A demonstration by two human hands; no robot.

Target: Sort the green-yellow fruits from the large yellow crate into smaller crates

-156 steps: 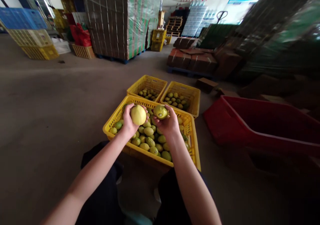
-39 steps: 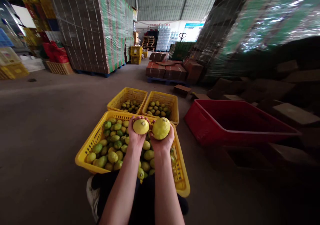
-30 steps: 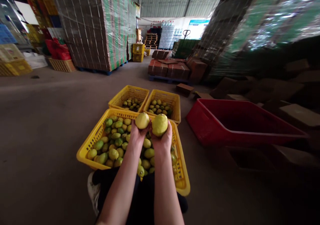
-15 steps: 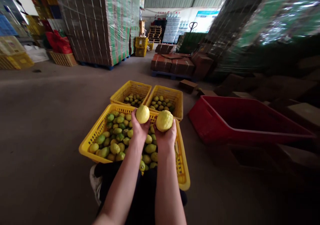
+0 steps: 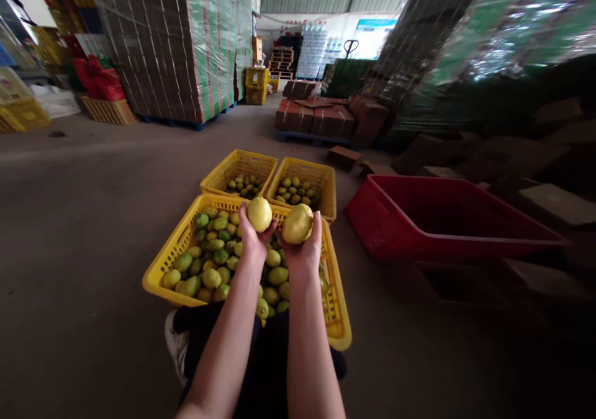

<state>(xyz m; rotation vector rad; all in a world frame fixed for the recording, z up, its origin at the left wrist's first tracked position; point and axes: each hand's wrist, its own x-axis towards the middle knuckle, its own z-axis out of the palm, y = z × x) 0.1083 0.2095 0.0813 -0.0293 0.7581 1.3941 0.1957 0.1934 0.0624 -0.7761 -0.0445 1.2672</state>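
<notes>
Over the yellow crate (image 5: 339, 295), the left hand (image 5: 254, 243) is cradling a pale lemon (image 5: 259, 213) and the right hand (image 5: 304, 256) a larger lemon (image 5: 297, 224), fingers curling loosely round both, so a tilting palm could be sending either rolling off.

Grey floor (image 5: 84, 233) in a warehouse

A wide yellow crate (image 5: 176, 243) stands lower center, its underside hidden, two smaller yellow crates (image 5: 327, 180) behind; a flat carton (image 5: 344, 156) lies right, blue pallets (image 5: 311, 138) upper left and upper center.

Yellow fruit (image 5: 259, 214) in both hands (image 5: 302, 256)
</notes>
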